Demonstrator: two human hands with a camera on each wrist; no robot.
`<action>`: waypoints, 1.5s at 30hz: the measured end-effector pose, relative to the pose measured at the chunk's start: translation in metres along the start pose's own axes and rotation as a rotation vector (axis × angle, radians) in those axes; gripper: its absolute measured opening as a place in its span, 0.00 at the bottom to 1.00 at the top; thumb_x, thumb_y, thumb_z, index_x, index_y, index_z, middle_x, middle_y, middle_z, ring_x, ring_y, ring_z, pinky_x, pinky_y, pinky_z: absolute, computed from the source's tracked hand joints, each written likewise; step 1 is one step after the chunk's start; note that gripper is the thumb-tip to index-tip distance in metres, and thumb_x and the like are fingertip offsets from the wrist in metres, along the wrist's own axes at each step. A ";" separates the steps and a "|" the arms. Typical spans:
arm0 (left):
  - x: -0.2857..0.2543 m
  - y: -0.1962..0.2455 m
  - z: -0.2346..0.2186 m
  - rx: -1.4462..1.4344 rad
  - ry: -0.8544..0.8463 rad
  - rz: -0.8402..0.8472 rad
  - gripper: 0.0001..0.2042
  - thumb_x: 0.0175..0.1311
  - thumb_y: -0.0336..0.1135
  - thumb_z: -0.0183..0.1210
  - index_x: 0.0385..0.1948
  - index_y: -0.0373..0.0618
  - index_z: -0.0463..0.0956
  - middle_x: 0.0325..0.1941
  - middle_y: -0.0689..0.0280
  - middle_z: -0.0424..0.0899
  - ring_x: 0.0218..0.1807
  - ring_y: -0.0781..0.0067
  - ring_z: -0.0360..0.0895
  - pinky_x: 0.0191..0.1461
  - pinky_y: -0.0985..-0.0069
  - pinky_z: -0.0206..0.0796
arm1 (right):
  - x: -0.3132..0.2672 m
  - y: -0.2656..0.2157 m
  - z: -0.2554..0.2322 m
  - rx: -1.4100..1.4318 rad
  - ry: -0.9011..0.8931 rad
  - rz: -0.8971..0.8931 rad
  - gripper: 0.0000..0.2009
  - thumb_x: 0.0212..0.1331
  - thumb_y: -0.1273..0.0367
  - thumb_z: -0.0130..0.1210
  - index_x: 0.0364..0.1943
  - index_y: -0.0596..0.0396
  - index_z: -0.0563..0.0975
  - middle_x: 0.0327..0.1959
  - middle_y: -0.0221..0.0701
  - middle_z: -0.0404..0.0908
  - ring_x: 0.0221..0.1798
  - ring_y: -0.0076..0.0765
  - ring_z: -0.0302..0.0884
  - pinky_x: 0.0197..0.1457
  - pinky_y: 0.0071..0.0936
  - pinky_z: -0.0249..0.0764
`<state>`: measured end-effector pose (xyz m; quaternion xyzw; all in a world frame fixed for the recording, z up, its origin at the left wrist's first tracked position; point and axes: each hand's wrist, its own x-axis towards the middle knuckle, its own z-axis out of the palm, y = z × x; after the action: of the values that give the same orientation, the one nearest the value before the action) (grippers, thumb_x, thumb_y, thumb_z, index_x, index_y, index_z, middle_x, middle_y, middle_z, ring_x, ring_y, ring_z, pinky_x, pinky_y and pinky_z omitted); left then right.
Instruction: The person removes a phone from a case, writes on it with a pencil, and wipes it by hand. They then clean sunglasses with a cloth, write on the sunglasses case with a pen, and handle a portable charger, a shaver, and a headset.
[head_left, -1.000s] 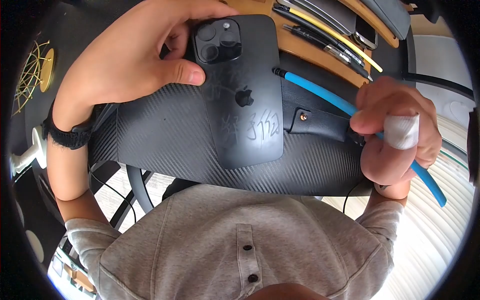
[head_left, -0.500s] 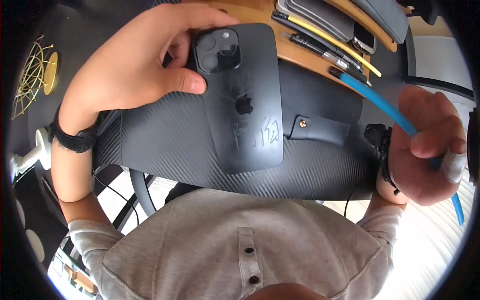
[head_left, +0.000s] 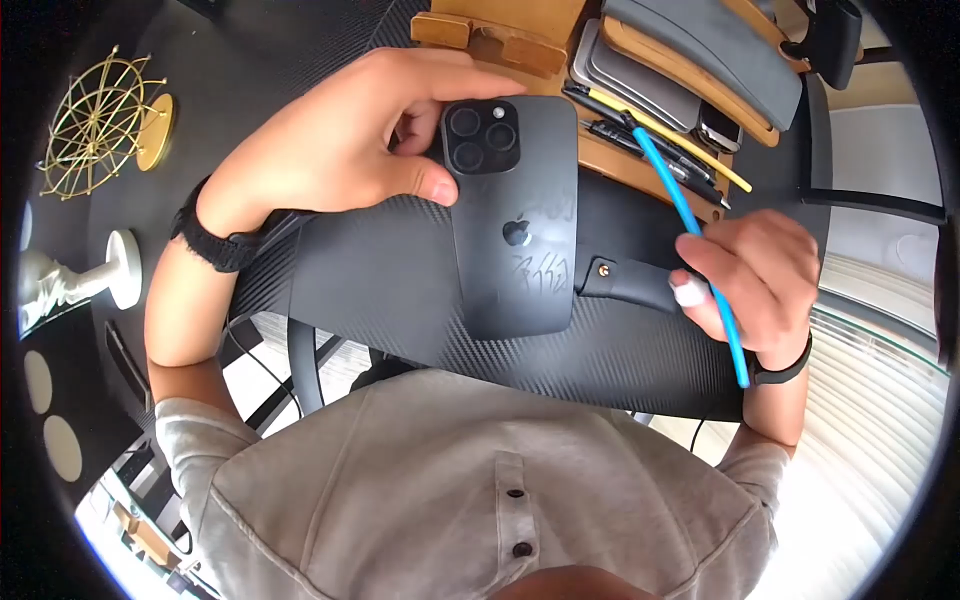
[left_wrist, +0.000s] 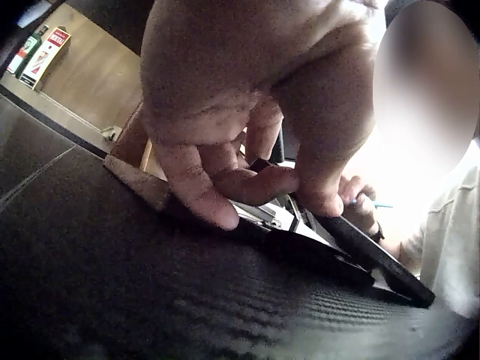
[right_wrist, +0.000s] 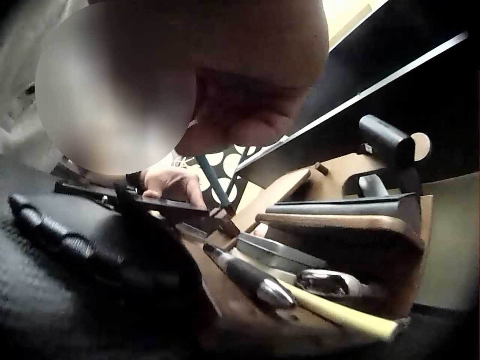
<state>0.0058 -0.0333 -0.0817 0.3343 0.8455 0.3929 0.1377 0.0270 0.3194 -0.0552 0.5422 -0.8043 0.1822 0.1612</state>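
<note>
Now, head view: left hand (head_left: 340, 140) pinches phone (head_left: 515, 220), twelve o'clock; right hand (head_left: 755, 275) grips blue stick (head_left: 679, 195), three o'clock. Left-wrist view: phone tilted, four o'clock; slack grip could drop it. Right-wrist view: stray stick could knock pen (right_wrist: 251, 277), six o'clock.

Marked black phone (head_left: 515, 275), slanted blue stick (head_left: 676, 189)

I'm seeing a black, weave-textured desk (head_left: 640, 370) stretching beneath the left hand (head_left: 350, 135), a black, pale-spotted surface (head_left: 88, 400) lying farther left, and a white ribbed surface (head_left: 870, 450) glowing brightly beyond the right hand (head_left: 760, 270).
</note>
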 end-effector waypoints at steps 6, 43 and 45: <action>0.001 -0.001 -0.011 0.010 0.010 0.074 0.40 0.48 0.47 0.78 0.67 0.42 0.76 0.45 0.67 0.79 0.27 0.78 0.67 0.34 0.78 0.62 | -0.002 0.011 0.003 -0.154 -0.134 -0.018 0.12 0.50 0.70 0.62 0.40 0.52 0.86 0.39 0.25 0.85 0.29 0.29 0.76 0.28 0.27 0.72; 0.016 0.046 -0.004 0.041 0.311 0.165 0.18 0.80 0.27 0.49 0.67 0.45 0.76 0.46 0.70 0.85 0.40 0.83 0.82 0.47 0.81 0.80 | 0.012 -0.005 0.029 0.203 0.150 0.525 0.12 0.68 0.66 0.58 0.50 0.53 0.84 0.40 0.35 0.86 0.31 0.36 0.84 0.37 0.33 0.79; 0.023 0.048 -0.004 0.055 0.318 0.107 0.17 0.80 0.28 0.49 0.66 0.44 0.76 0.45 0.70 0.86 0.41 0.83 0.83 0.48 0.80 0.80 | 0.013 -0.001 0.032 0.512 0.198 0.563 0.15 0.73 0.65 0.55 0.57 0.58 0.80 0.36 0.32 0.87 0.26 0.22 0.78 0.32 0.24 0.74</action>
<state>0.0085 0.0025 -0.0423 0.3158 0.8481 0.4244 -0.0280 0.0218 0.2937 -0.0776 0.3026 -0.8307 0.4655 0.0413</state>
